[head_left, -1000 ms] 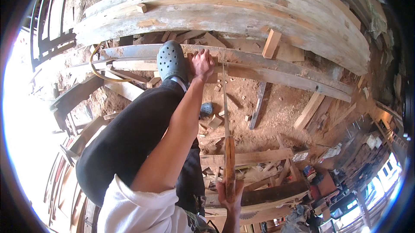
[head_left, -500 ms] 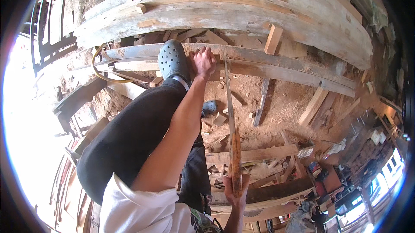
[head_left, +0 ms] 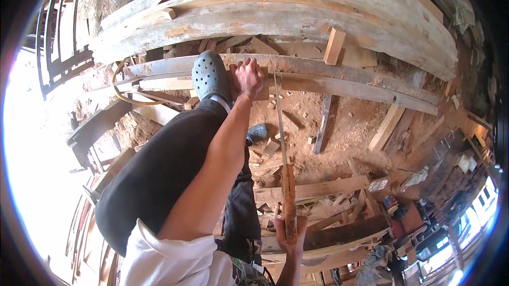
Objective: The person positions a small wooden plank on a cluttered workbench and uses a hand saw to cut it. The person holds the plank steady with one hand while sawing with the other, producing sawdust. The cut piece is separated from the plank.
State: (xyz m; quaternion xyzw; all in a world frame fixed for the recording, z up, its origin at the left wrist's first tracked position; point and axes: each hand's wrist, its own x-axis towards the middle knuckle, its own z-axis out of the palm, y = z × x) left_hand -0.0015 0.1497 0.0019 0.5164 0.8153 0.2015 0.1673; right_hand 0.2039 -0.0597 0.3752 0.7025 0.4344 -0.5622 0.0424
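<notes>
My right hand (head_left: 295,234) is closed round the wooden handle of a handsaw (head_left: 288,196). Its long narrow blade points away from me and crosses the edge of a long beam (head_left: 339,85). My left hand (head_left: 247,78) is a fist bearing down on a short piece of wood (head_left: 262,93) lying across the beam, just left of the blade. Beside that hand, a grey-blue clog (head_left: 208,74) on my foot rests on the beam. The fingers' undersides are hidden, as is how deep the blade sits.
Large pale planks (head_left: 254,18) lie beyond the beam, with a small upright block (head_left: 334,46) against them. Sawdust and offcuts cover the ground (head_left: 350,127). A yellow hose (head_left: 123,97) curves at left. My other clog (head_left: 257,133) is on the ground. Another plank (head_left: 318,189) lies nearer me.
The saw and my right hand have shifted slightly back toward me. My left hand and foot stay on the wood; the whole view has tilted a little.
</notes>
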